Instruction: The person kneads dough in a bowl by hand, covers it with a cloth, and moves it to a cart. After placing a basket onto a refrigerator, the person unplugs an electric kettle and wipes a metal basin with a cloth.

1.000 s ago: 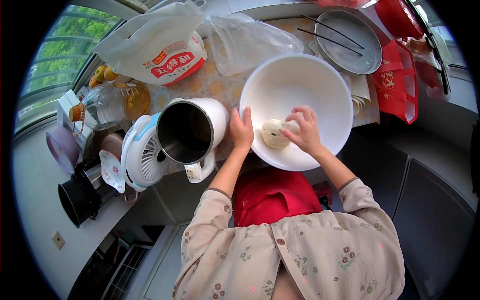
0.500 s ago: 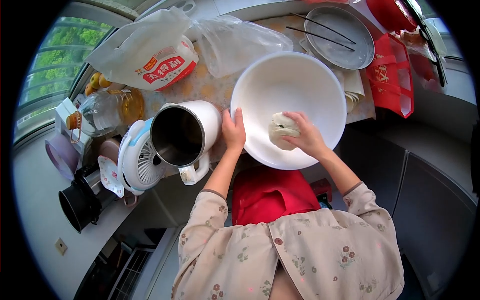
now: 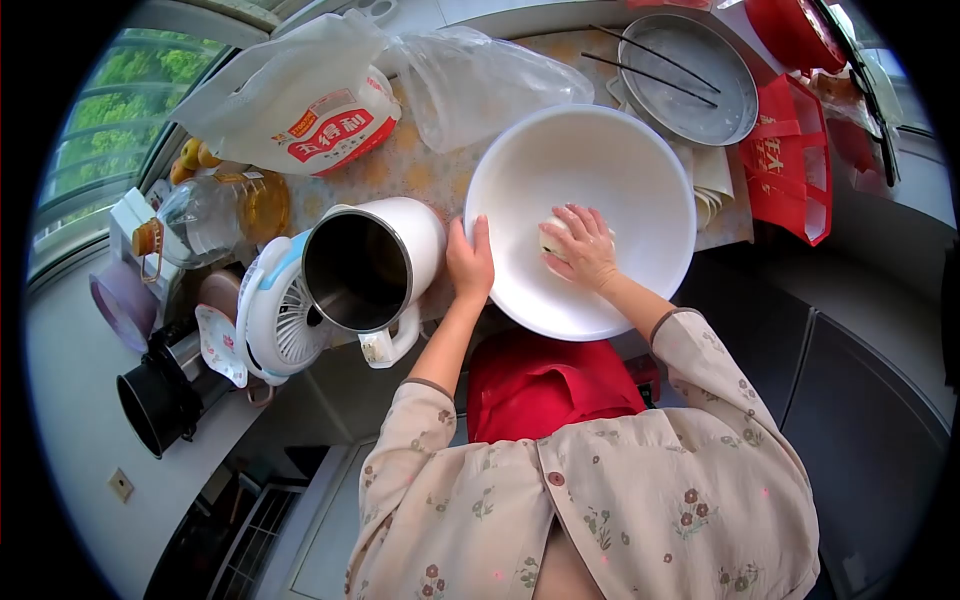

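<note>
A large white bowl (image 3: 640, 170) stands at the counter's front edge. My left hand (image 3: 470, 260) grips its left rim, the thumb toward the inside and the fingers around the outer wall. Inside the bowl, my right hand (image 3: 585, 245) lies palm down over a lump of white dough (image 3: 549, 242), pressing it against the bowl. The fingers of that hand are stretched out across the dough, with small gaps between them. Most of the lump is hidden beneath the palm; its left edge shows, with a small dark spot.
Left of the bowl are a white electric kettle (image 3: 425, 240) with its top uncovered, a small fan (image 3: 285, 320) and an oil bottle (image 3: 225, 215). Behind are a flour bag (image 3: 300, 110) and a clear plastic bag (image 3: 470, 85). Chopsticks (image 3: 660, 75) cross a round metal pan (image 3: 720, 115), near a red bag (image 3: 785, 160).
My right hand has gone from gripping the dough raised on its side to lying flat over it, pressing down. My left hand stays on the rim.
</note>
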A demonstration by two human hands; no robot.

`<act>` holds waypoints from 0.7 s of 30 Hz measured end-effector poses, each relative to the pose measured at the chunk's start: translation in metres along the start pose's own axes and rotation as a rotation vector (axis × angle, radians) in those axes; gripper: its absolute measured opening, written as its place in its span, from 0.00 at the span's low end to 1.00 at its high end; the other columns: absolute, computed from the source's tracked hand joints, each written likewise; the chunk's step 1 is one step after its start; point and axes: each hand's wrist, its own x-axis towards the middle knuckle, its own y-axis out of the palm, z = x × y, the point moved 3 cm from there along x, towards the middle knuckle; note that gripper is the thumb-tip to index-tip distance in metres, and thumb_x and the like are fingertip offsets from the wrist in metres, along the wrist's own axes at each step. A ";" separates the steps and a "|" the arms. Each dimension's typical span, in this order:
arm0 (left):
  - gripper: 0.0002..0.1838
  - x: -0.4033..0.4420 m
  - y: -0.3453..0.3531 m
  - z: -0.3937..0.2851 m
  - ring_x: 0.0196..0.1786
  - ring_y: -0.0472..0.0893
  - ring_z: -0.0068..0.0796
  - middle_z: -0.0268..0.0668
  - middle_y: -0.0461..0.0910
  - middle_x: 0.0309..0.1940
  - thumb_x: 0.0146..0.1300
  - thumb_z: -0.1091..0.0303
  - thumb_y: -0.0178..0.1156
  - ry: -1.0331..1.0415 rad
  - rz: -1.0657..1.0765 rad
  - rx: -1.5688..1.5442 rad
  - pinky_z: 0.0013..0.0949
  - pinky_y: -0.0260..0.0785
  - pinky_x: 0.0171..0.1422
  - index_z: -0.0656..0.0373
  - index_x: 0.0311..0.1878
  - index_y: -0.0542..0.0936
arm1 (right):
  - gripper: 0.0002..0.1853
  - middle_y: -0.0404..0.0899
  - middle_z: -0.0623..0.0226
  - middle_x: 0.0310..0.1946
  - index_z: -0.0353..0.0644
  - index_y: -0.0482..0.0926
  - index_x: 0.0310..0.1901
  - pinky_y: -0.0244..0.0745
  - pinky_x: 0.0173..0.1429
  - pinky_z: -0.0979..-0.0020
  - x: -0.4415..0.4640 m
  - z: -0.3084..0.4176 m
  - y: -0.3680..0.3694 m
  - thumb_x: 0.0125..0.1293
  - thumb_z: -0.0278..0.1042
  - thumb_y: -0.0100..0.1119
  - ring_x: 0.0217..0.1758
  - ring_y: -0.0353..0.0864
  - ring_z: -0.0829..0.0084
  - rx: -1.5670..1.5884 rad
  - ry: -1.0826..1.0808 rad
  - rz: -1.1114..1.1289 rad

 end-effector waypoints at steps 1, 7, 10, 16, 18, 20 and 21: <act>0.19 0.000 -0.001 -0.001 0.41 0.79 0.51 0.53 0.79 0.38 0.70 0.56 0.52 0.006 -0.012 -0.004 0.43 0.70 0.47 0.67 0.47 0.73 | 0.27 0.63 0.60 0.65 0.58 0.71 0.60 0.53 0.70 0.46 0.005 -0.008 -0.004 0.59 0.54 0.60 0.70 0.59 0.55 0.090 -0.006 0.047; 0.20 0.000 -0.002 -0.002 0.41 0.78 0.52 0.53 0.78 0.38 0.69 0.55 0.52 -0.022 -0.005 0.027 0.44 0.69 0.46 0.67 0.47 0.73 | 0.31 0.58 0.57 0.69 0.47 0.69 0.62 0.50 0.73 0.48 0.026 -0.006 -0.060 0.60 0.53 0.58 0.74 0.54 0.58 0.217 0.198 -0.074; 0.20 0.003 -0.001 0.001 0.42 0.78 0.52 0.53 0.79 0.38 0.69 0.55 0.52 -0.018 -0.008 0.032 0.44 0.69 0.47 0.67 0.47 0.73 | 0.31 0.59 0.56 0.69 0.43 0.67 0.63 0.50 0.74 0.51 0.024 -0.004 -0.026 0.61 0.52 0.57 0.73 0.56 0.57 0.052 0.050 -0.041; 0.19 -0.001 -0.001 0.000 0.41 0.79 0.51 0.52 0.79 0.38 0.69 0.56 0.53 -0.031 -0.007 0.015 0.43 0.70 0.46 0.66 0.47 0.74 | 0.29 0.65 0.58 0.66 0.46 0.67 0.64 0.55 0.73 0.55 0.030 -0.007 -0.016 0.63 0.50 0.56 0.70 0.62 0.57 0.098 -0.061 0.050; 0.19 0.001 -0.001 0.001 0.41 0.79 0.51 0.51 0.79 0.36 0.69 0.56 0.53 -0.023 -0.030 0.010 0.43 0.70 0.46 0.66 0.46 0.74 | 0.25 0.69 0.59 0.64 0.49 0.70 0.62 0.58 0.71 0.56 0.035 -0.022 -0.029 0.66 0.48 0.54 0.68 0.65 0.57 0.735 0.274 -0.144; 0.19 -0.001 -0.003 -0.001 0.40 0.79 0.51 0.52 0.79 0.36 0.69 0.56 0.53 -0.036 -0.018 0.025 0.43 0.70 0.45 0.66 0.46 0.74 | 0.22 0.70 0.60 0.62 0.49 0.72 0.60 0.61 0.69 0.57 0.049 -0.021 -0.045 0.67 0.47 0.53 0.66 0.67 0.58 0.657 0.206 -0.073; 0.19 0.000 -0.003 -0.002 0.40 0.79 0.51 0.52 0.79 0.36 0.69 0.56 0.53 -0.039 -0.005 0.036 0.43 0.70 0.45 0.66 0.46 0.74 | 0.20 0.72 0.61 0.61 0.49 0.75 0.58 0.64 0.67 0.57 0.056 -0.019 -0.051 0.68 0.46 0.53 0.65 0.68 0.58 0.575 0.137 -0.011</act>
